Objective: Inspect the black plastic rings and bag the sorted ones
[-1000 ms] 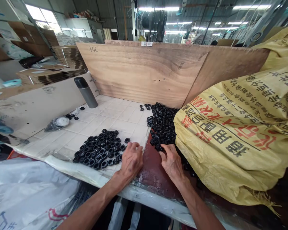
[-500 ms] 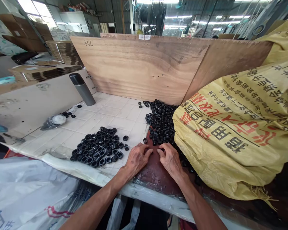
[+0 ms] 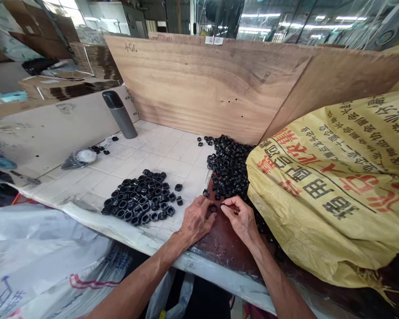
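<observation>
— Pinching anything, those hands?
— Yes: left hand (image 3: 197,218) and right hand (image 3: 240,217) meet fingertips on one black ring (image 3: 213,208), low over the table (image 3: 173,159).
— And the heap (image 3: 231,168)?
— At twelve o'clock, against the yellow sack (image 3: 335,186).

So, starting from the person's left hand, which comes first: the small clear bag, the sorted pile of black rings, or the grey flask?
From the left hand:
1. Sorted pile of black plastic rings, just to its left on the white tiles.
2. Small clear plastic bag, farther left near the table's edge.
3. Grey metal flask with a black cap, standing at the back by the wooden board.
</observation>
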`<state>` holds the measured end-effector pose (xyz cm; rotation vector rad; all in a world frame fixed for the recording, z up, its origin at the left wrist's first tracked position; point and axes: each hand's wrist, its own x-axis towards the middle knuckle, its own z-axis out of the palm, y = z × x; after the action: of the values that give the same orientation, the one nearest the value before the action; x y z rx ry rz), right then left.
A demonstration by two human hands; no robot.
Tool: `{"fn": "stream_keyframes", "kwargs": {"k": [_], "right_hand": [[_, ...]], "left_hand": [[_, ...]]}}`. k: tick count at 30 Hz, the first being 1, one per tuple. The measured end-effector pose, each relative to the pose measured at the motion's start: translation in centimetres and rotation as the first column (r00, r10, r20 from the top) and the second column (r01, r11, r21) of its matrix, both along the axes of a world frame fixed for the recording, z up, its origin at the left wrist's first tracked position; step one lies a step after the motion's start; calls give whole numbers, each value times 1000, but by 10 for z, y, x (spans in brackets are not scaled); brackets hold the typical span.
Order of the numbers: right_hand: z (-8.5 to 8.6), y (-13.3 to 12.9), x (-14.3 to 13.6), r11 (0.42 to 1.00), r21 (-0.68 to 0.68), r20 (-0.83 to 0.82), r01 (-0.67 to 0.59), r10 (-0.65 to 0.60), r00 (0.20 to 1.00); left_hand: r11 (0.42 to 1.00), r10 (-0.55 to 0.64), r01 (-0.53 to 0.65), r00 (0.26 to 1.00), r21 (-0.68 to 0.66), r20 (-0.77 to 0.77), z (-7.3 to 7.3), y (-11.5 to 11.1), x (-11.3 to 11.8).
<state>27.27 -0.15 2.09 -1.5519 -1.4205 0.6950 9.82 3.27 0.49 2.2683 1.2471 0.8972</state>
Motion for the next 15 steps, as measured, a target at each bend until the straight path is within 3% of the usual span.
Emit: {"fn": "stream_keyframes", "kwargs": {"k": [8,11,15], "right_hand": [[-2,-2,-9,994,53,-47,-91,94,994],[-1,-2,-8,992,82,-43,-95,99,994],[3,-2,-8,987,125,-4,-96,98,995]], "left_hand": [[980,-76,129,947,-152,313,6,-3,-8],[960,-67,175,900,-216,431,6,-4,-7],[887,4,284,785,-365,620,10,-4,-5]]}}
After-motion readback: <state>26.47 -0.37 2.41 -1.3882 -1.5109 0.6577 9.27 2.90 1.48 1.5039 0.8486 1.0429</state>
